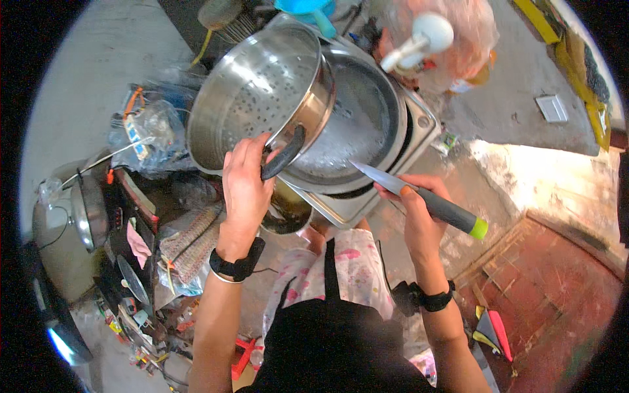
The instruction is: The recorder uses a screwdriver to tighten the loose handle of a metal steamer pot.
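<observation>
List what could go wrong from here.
1. The perforated steel pot is tilted over the pan, with the left grip at one black handle; it might slip and splash the liquid.
2. The right grip holds a knife, blade bare and pointing toward the pan; a sudden move could cut the left grip.

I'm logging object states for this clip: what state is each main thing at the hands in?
Pan: uncovered, wet inside, with bubbles or droplets
Stove: under the pan; flame not visible
Steamer pot: uncovered, tilted, partly above the pan
Knife: blade bare, pointing toward the pan
Left hand: closed on the steamer pot's side handle
Right hand: closed around the knife
</observation>
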Demonstrator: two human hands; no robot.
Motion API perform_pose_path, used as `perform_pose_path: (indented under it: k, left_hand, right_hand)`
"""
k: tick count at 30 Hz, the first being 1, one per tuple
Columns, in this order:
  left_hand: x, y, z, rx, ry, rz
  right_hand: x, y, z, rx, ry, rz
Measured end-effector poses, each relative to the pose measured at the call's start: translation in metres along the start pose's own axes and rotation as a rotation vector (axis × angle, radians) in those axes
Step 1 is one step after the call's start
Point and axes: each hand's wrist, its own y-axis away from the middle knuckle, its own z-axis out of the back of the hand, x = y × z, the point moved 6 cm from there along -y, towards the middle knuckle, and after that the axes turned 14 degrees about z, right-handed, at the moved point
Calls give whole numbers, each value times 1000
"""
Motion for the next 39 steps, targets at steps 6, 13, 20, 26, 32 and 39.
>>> perform_pose_path:
  k: [6, 13, 20, 26, 32, 39]
  left_hand:
    - [14, -34, 77, -270, 191, 110]
    - [12, -15, 150, -319, 371, 426]
    - [12, 23, 201, -440, 403, 551]
    - [26, 52, 206, -328, 648, 606]
    - [37, 77, 199, -187, 895, 630]
    - [36, 86, 186, -47, 1002, 798]
  right_hand:
    - [52, -22, -41, 122, 8, 178]
    - [109, -28, -108, 297, -111, 406]
    - [137, 13, -216, 629, -139, 512]
    - [136, 31, -267, 794, -177, 729]
    - [122, 29, -269, 799, -138, 708]
    - [120, 37, -259, 830, -174, 705]
